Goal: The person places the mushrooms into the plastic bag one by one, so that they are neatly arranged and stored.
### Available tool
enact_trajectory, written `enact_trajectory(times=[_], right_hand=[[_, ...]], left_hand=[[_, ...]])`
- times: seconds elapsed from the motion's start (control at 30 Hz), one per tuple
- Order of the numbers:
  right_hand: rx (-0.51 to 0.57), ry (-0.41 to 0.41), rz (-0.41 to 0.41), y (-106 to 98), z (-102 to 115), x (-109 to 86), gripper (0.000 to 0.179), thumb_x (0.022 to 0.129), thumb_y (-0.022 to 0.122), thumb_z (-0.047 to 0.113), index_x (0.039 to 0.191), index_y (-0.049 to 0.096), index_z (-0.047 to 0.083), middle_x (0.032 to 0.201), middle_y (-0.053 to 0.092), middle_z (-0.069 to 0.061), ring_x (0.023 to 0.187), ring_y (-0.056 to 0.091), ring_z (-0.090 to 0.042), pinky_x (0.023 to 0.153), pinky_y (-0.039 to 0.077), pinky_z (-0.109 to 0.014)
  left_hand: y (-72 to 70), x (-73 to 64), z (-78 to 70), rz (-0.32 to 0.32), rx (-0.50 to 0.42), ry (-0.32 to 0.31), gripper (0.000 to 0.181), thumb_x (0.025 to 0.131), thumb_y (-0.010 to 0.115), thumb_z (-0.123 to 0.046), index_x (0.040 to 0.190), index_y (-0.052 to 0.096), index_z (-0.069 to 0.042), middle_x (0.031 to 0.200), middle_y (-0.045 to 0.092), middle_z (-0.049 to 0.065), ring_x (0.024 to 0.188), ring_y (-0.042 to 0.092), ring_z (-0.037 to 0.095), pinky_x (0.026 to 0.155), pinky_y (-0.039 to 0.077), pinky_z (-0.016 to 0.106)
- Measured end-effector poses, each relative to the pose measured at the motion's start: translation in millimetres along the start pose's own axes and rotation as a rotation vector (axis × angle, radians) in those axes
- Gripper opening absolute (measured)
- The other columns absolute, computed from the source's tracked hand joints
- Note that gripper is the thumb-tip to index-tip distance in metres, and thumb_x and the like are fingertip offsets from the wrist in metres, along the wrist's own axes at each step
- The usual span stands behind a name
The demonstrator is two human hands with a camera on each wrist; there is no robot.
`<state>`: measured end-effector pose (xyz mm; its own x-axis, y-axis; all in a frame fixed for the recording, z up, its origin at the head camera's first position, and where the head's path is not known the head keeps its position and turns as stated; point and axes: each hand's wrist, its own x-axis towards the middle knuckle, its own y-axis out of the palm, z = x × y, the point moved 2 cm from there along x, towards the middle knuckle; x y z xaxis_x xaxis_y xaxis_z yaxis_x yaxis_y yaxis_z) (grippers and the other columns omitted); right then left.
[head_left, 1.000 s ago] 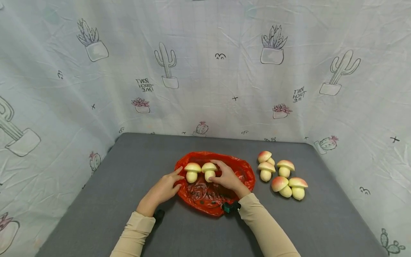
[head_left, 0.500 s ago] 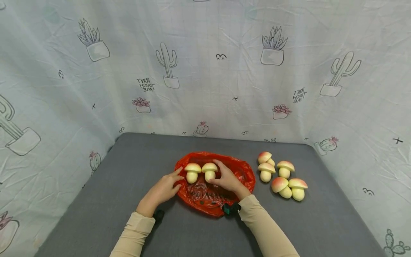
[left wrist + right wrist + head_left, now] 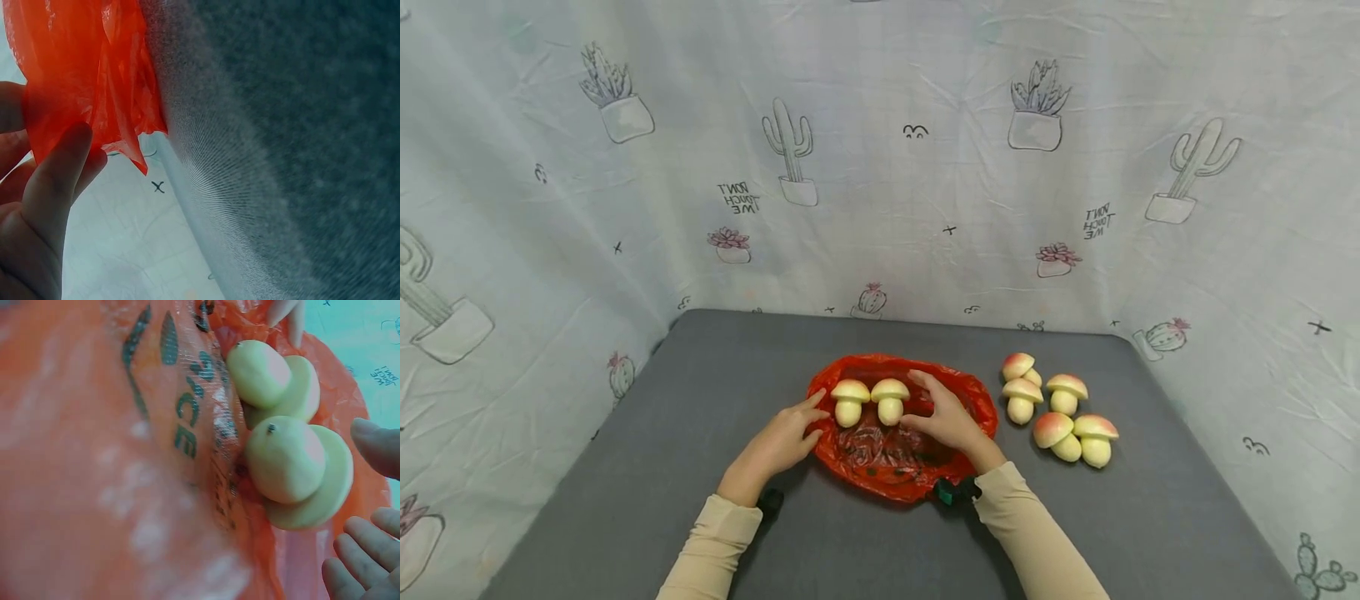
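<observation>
A red plastic bag [image 3: 880, 493] lies spread on the grey table, its mouth gaping. Two toy mushrooms, a left one [image 3: 848, 412] and a right one [image 3: 891, 410], sit inside it side by side, with yellow stems and pale caps. My left hand [image 3: 781, 437] pinches the bag's left edge; in the left wrist view the thumb presses the red film [image 3: 65, 75] against the fingers behind it. My right hand [image 3: 951, 421] is over the bag's right part, fingers spread and holding nothing. In the right wrist view a gap separates that hand from the nearer mushroom [image 3: 287, 462].
Several more toy mushrooms [image 3: 1065, 396] with reddish caps stand in a cluster on the table [image 3: 850, 550], right of the bag. A pale curtain [image 3: 880, 167] printed with cacti hangs behind the table and along both sides.
My right hand has let go of the right mushroom and drawn back slightly to the right. That mushroom stays beside the other in the bag. My left hand keeps its place.
</observation>
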<state>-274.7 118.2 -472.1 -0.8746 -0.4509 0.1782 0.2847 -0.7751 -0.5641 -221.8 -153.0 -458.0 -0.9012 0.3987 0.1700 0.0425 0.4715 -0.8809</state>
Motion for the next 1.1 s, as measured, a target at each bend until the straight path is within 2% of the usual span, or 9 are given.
enact_trajectory(times=[0.3, 0.5, 0.7, 0.73, 0.83, 0.93, 0.97, 1.03, 1.1], right_hand=[[-0.012, -0.097, -0.035, -19, 10, -15.3, 0.071, 0.084, 0.071, 0.012, 0.144, 0.036, 0.001, 0.146, 0.040, -0.017, 0.135, 0.038, -0.036, 0.108, 0.033, -0.052], [-0.025, -0.132, -0.094, -36, 11, -34.0, 0.068, 0.085, 0.070, 0.012, 0.144, 0.036, 0.005, 0.147, 0.040, -0.015, 0.135, 0.037, -0.034, 0.107, 0.034, -0.051], [-0.070, -0.162, -0.167, -63, 5, -60.1, 0.068, 0.086, 0.069, 0.010, 0.145, 0.035, 0.009, 0.147, 0.040, -0.014, 0.135, 0.038, -0.033, 0.105, 0.035, -0.050], [-0.085, -0.162, -0.184, -68, 4, -65.8, 0.069, 0.086, 0.069, 0.009, 0.145, 0.035, 0.010, 0.147, 0.041, -0.014, 0.135, 0.038, -0.032, 0.106, 0.036, -0.047], [-0.105, -0.148, -0.243, -83, 0, -83.4, 0.071, 0.084, 0.070, 0.004, 0.145, 0.035, 0.008, 0.146, 0.040, -0.017, 0.136, 0.038, -0.028, 0.107, 0.037, -0.026], [-0.081, -0.150, -0.310, -98, -5, -100.5, 0.071, 0.081, 0.070, -0.002, 0.144, 0.036, 0.002, 0.144, 0.040, -0.023, 0.138, 0.036, -0.011, 0.105, 0.029, -0.008], [-0.071, -0.148, -0.324, -103, -7, -106.3, 0.071, 0.081, 0.070, -0.004, 0.144, 0.036, 0.001, 0.144, 0.039, -0.025, 0.137, 0.033, -0.004, 0.103, 0.027, -0.005], [-0.059, -0.174, -0.369, -112, -10, -116.7, 0.071, 0.079, 0.069, -0.009, 0.141, 0.037, -0.005, 0.143, 0.041, -0.023, 0.135, 0.032, 0.004, 0.104, 0.026, -0.005], [-0.084, -0.175, -0.408, -121, -14, -126.8, 0.070, 0.078, 0.069, -0.009, 0.140, 0.038, -0.006, 0.142, 0.043, -0.016, 0.132, 0.031, 0.010, 0.103, 0.025, -0.003]], left_hand=[[-1.2, -0.4, 0.0, -0.010, 0.002, 0.002, 0.031, 0.087, 0.065, -0.005, 0.116, 0.066, 0.004, 0.145, 0.041, 0.021, 0.121, 0.053, 0.037, 0.093, 0.048, 0.046], [-2.3, 2.0, 1.2, -0.005, 0.012, 0.012, 0.031, 0.087, 0.065, -0.004, 0.116, 0.066, 0.004, 0.145, 0.041, 0.021, 0.119, 0.054, 0.037, 0.090, 0.050, 0.044], [-3.4, 3.1, -1.2, 0.007, 0.005, 0.005, 0.030, 0.087, 0.064, -0.005, 0.116, 0.065, 0.004, 0.145, 0.041, 0.021, 0.121, 0.053, 0.038, 0.093, 0.048, 0.046], [-3.3, 2.9, -1.6, 0.009, 0.003, 0.001, 0.030, 0.088, 0.064, -0.005, 0.116, 0.065, 0.004, 0.145, 0.041, 0.021, 0.122, 0.052, 0.038, 0.094, 0.047, 0.047], [-2.2, 1.5, -1.6, 0.013, 0.001, -0.010, 0.031, 0.088, 0.064, -0.005, 0.117, 0.065, 0.004, 0.146, 0.041, 0.020, 0.122, 0.052, 0.038, 0.095, 0.047, 0.047], [-0.4, 0.1, -0.8, 0.008, 0.005, -0.012, 0.031, 0.087, 0.064, -0.004, 0.117, 0.065, 0.004, 0.146, 0.041, 0.020, 0.122, 0.052, 0.037, 0.095, 0.047, 0.047], [0.0, -0.3, -0.6, 0.007, 0.003, -0.013, 0.030, 0.087, 0.064, -0.005, 0.117, 0.066, 0.004, 0.146, 0.041, 0.020, 0.122, 0.052, 0.037, 0.095, 0.047, 0.046], [0.7, -1.0, -0.1, 0.005, 0.002, -0.013, 0.030, 0.087, 0.064, -0.004, 0.116, 0.066, 0.004, 0.145, 0.042, 0.020, 0.122, 0.052, 0.037, 0.095, 0.047, 0.046], [0.8, -1.5, 0.1, 0.003, -0.003, -0.016, 0.030, 0.087, 0.064, -0.005, 0.116, 0.066, 0.004, 0.146, 0.042, 0.020, 0.122, 0.052, 0.036, 0.095, 0.047, 0.046]])
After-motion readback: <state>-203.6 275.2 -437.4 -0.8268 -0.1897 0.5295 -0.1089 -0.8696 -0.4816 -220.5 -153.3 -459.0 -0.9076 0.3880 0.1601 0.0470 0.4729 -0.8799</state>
